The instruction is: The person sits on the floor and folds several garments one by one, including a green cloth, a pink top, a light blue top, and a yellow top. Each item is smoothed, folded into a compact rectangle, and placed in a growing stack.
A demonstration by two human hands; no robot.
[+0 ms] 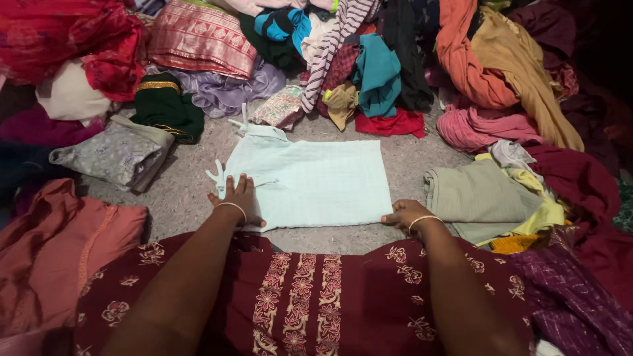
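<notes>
A pale mint-green garment (316, 181) lies folded flat into a rectangle on the grey floor (175, 198) in front of me, with drawstring ties at its left end. My left hand (237, 198) presses flat on the garment's near left corner, fingers spread. My right hand (403, 215) pinches the near right corner at the cloth's edge. Each wrist carries a thin bangle. My lap is covered by a maroon dress (316, 296) with floral embroidery.
Heaps of mixed clothing ring the floor patch: red and pink fabrics (198, 33) far left, orange and tan cloth (501, 59) far right. A folded grey-green piece (478, 194) lies right of the garment, a folded grey floral piece (115, 155) to the left, and a salmon garment (59, 244) near left.
</notes>
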